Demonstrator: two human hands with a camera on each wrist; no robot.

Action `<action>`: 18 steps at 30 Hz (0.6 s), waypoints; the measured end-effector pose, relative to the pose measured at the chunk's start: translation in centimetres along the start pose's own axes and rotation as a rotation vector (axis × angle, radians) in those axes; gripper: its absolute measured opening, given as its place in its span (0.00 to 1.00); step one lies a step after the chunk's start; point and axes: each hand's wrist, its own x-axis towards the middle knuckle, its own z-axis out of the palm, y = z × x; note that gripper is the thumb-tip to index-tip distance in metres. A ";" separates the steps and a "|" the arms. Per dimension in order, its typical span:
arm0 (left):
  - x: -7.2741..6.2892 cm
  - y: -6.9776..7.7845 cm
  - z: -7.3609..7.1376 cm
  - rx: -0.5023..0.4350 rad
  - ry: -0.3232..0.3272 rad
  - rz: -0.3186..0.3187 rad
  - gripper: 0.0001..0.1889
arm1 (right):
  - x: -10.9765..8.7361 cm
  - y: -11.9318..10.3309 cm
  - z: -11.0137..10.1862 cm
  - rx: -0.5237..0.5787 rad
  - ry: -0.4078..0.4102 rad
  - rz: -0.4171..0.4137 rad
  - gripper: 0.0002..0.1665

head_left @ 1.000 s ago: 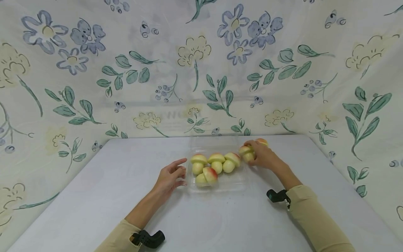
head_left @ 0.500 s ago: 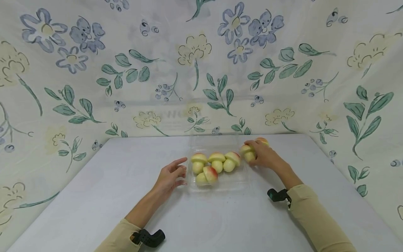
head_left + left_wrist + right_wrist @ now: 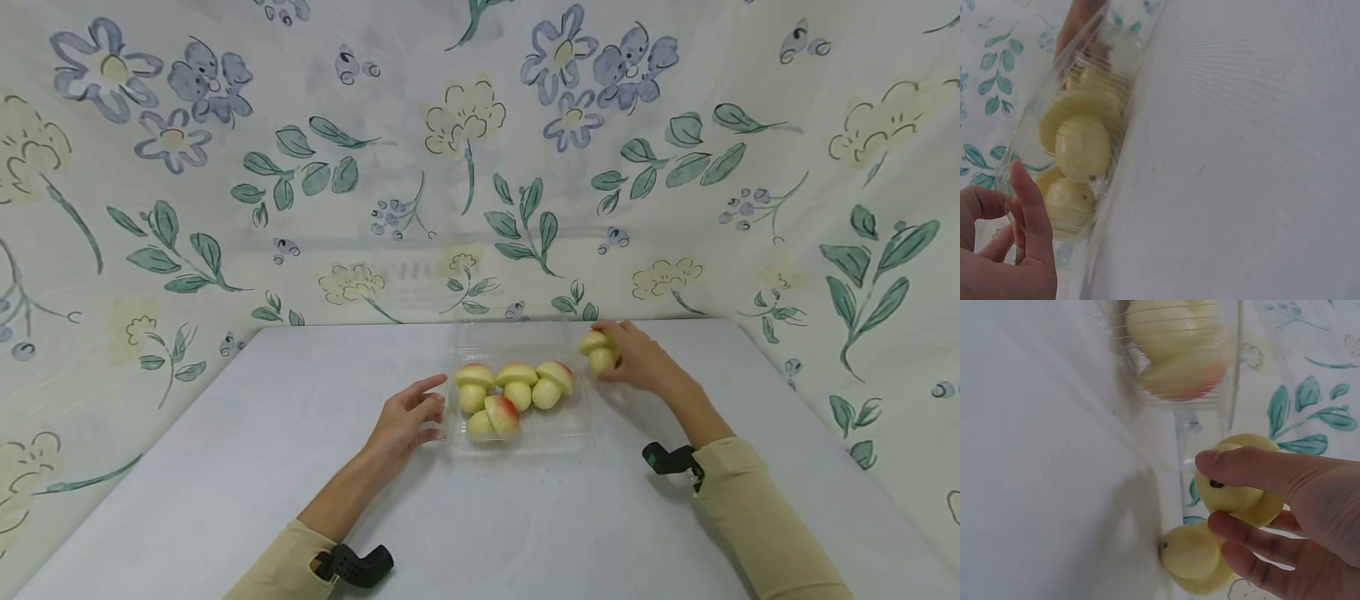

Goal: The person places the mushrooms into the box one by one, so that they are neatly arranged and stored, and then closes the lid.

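A yellow mushroom-shaped piece (image 3: pixel 599 353) is pinched between the thumb and fingers of my right hand (image 3: pixel 643 358), just right of a clear plastic container (image 3: pixel 558 431). Its stem end, with a dark spot, faces the camera in the right wrist view. Another mushroom-shaped piece (image 3: pixel 1190 553) stands on the table below that hand; in the head view the hand hides it. Several similar pieces (image 3: pixel 473 388) with red-blushed caps lie inside the container. My left hand (image 3: pixel 405 421) is at the container's left side, fingers loosely bent, fingertips right at its wall in the left wrist view.
The container's clear lid (image 3: pixel 512 336) stands open toward the back of the white table (image 3: pixel 225 450). Behind the table hangs a floral cloth (image 3: pixel 390 208). Black wrist cameras sit at the left cuff (image 3: pixel 363 568) and right cuff (image 3: pixel 667 459).
My right hand has lifted the mushroom-shaped piece slightly, and the hand now covers the other piece behind it. My left hand and the pieces in the container have stayed in place.
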 end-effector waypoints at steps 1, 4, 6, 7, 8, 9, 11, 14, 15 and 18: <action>0.0 0.0 0.0 -0.001 -0.001 0.000 0.27 | 0.0 -0.1 -0.2 0.003 -0.001 0.001 0.46; 0.0 0.0 0.0 -0.005 -0.003 0.002 0.26 | -0.1 -0.4 -0.6 0.017 0.003 0.003 0.46; 0.0 0.0 0.0 -0.007 -0.007 0.003 0.26 | -0.2 -0.6 -0.8 0.024 0.010 -0.004 0.46; 0.0 0.0 0.0 -0.010 -0.007 0.003 0.26 | -0.2 -0.7 -0.8 0.025 0.013 -0.009 0.46; 0.0 0.0 0.0 -0.010 -0.008 0.003 0.26 | -0.2 -0.7 -0.9 0.025 0.017 -0.016 0.46; 0.0 0.0 0.0 -0.012 -0.010 0.004 0.26 | -0.3 -0.8 -0.9 0.023 0.021 -0.022 0.46; -0.1 0.0 0.0 -0.014 -0.012 0.004 0.26 | -0.3 -1.0 -1.0 0.024 0.025 -0.038 0.46; -0.1 0.0 0.0 -0.015 -0.014 0.005 0.26 | -0.3 -1.4 -1.2 0.027 0.028 -0.049 0.46; -0.1 0.0 0.0 -0.015 -0.015 0.006 0.26 | -0.3 -1.5 -1.3 0.029 0.030 -0.052 0.46; -0.1 -0.1 0.0 -0.012 -0.014 0.007 0.26 | -0.3 -2.2 -1.6 0.029 0.034 -0.066 0.46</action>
